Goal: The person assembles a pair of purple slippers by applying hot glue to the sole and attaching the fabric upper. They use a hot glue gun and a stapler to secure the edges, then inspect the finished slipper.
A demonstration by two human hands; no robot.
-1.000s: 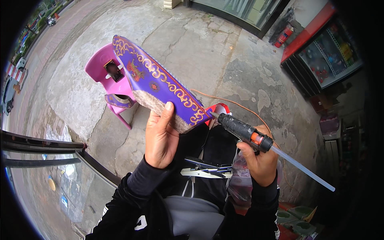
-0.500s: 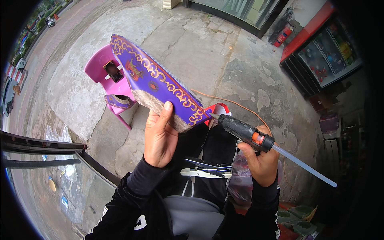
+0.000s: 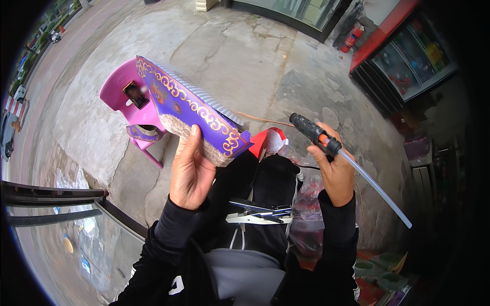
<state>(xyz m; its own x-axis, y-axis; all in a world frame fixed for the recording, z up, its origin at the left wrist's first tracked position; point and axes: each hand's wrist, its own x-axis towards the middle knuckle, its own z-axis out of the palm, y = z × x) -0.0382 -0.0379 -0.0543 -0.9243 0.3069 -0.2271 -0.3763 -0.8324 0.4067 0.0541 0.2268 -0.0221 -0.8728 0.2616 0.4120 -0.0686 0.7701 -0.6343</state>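
My left hand point(image 3: 190, 173) grips the lower edge of a purple patterned panel point(image 3: 196, 109), its thumb on the front. Gold scrolls run along the panel, a beige furry-looking strip lines its lower edge, and a grey ribbed layer shows behind it. To the right, my right hand point(image 3: 334, 171) is wrapped around a black hot glue gun point(image 3: 312, 133), its nozzle pointing up and left, apart from the panel. A long translucent glue stick point(image 3: 380, 193) sticks out of the gun's back. Across my lap lies a white and dark stapler point(image 3: 260, 212).
A pink plastic chair point(image 3: 118, 84) at left holds a dark picture card point(image 3: 135, 95) and a similar purple piece point(image 3: 145, 133). A red and white piece point(image 3: 270, 141) sits beyond my knees. Clear plastic bags point(image 3: 309, 214) lie right; an orange-brown cord point(image 3: 260, 120) crosses the ground.
The glue gun has drawn up and away from the panel's right end. The panel has shifted slightly left and tipped, showing more of its ribbed layer.
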